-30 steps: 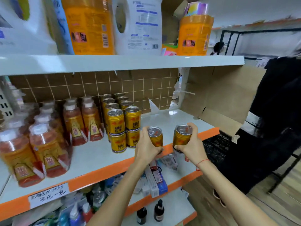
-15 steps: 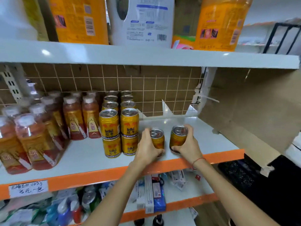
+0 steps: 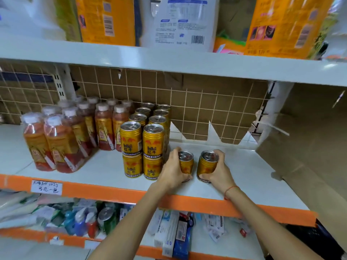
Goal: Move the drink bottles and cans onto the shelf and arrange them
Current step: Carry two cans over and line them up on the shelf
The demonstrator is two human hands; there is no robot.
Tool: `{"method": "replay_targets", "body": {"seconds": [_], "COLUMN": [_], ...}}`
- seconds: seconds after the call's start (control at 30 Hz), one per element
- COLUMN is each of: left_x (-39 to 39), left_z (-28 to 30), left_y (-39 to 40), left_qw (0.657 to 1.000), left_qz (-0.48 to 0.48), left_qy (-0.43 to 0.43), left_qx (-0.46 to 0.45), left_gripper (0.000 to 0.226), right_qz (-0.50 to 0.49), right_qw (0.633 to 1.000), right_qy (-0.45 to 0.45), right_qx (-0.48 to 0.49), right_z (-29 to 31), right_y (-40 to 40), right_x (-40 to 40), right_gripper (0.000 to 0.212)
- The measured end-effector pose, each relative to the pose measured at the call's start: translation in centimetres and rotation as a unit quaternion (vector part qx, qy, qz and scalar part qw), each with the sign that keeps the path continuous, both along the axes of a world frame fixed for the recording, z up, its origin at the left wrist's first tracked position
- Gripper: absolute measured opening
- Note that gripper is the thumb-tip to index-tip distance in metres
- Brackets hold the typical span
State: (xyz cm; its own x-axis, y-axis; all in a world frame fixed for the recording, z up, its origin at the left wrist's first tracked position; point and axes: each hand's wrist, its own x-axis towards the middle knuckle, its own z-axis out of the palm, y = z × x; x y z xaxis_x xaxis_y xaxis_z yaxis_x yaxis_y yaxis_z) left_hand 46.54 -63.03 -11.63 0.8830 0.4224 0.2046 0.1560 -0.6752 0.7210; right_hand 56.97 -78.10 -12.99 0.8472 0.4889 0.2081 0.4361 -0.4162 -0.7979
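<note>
The white middle shelf (image 3: 244, 166) with its orange front lip fills my view, backed by a wire grid panel (image 3: 197, 102) over brown cardboard, and it is where the drinks belong. On its left stand the red tea bottles (image 3: 62, 139), grouped in rows running back toward the grid; just right of them is the block of gold Red Bull cans (image 3: 142, 139), stacked two high at the front so the labels face out. To the right of that block the board is bare, which I judge is why I bring the new cans down there, to start the next column beside the stack. My left hand (image 3: 171, 171) wraps its fingers around one gold can (image 3: 186, 162), just beside the stack's lower tier; my right hand (image 3: 218, 170) grips a second gold can (image 3: 207, 163) from the right side. Both cans sit upright at or on the board, close together but not touching, near the front lip; whether their bases rest fully down I cannot tell. The stack leaves little room for my left knuckles, so a nudge could topple the upper cans. Overhead, the upper shelf (image 3: 169, 61) carrying large detergent jugs (image 3: 180, 21) limits stacking height.
</note>
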Motion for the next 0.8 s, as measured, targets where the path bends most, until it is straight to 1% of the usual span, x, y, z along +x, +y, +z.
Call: {"method": "replay_targets", "body": {"seconds": [0.1,0.17,0.27,0.33,0.4,0.47,0.57,0.67,0.73,0.8], "left_x": [0.1,0.6,1.5,2.2,2.9,3.6,4.9,5.7,5.5,4.8], "left_z": [1.2,2.5,4.4,5.5,6.1,6.1,5.5,4.4,3.0,1.1], "left_y": [0.2,0.6,0.9,1.3,1.6,1.7,2.0,2.1,1.7,0.8], "left_qw": [0.997,0.985,0.940,0.917,0.898,0.888,0.905,0.938,0.971,0.992], "left_qz": [-0.034,-0.070,-0.117,-0.132,-0.133,-0.112,-0.061,-0.030,0.009,0.078], "left_qy": [0.027,0.068,0.158,0.194,0.211,0.219,0.214,0.168,0.096,0.010], "left_qx": [0.071,0.146,0.279,0.322,0.361,0.387,0.362,0.302,0.220,0.094], "left_gripper": [0.101,0.101,0.092,0.088,0.087,0.087,0.085,0.080,0.083,0.088], "right_qz": [0.028,0.034,0.031,0.037,0.041,0.041,0.045,0.050,0.050,0.052], "right_qw": [1.000,0.999,0.999,0.999,0.999,0.999,0.999,0.999,0.999,0.999], "right_qy": [-0.006,-0.006,-0.010,-0.009,-0.007,-0.011,-0.011,-0.007,-0.005,-0.004], "right_qx": [-0.001,0.002,0.005,0.006,0.009,0.011,0.008,0.009,0.013,0.016], "right_z": [0.4,0.2,0.0,0.0,-0.1,-0.2,-0.3,-0.4,-0.3,-0.1], "right_y": [-0.2,-0.3,-0.5,-0.4,-0.5,-0.6,-0.7,-0.7,-0.6,-0.5], "right_x": [0.5,0.7,0.8,0.9,1.0,1.0,1.1,1.4,1.5,1.6], "right_gripper": [0.099,0.097,0.097,0.096,0.095,0.095,0.094,0.094,0.093,0.094]}}
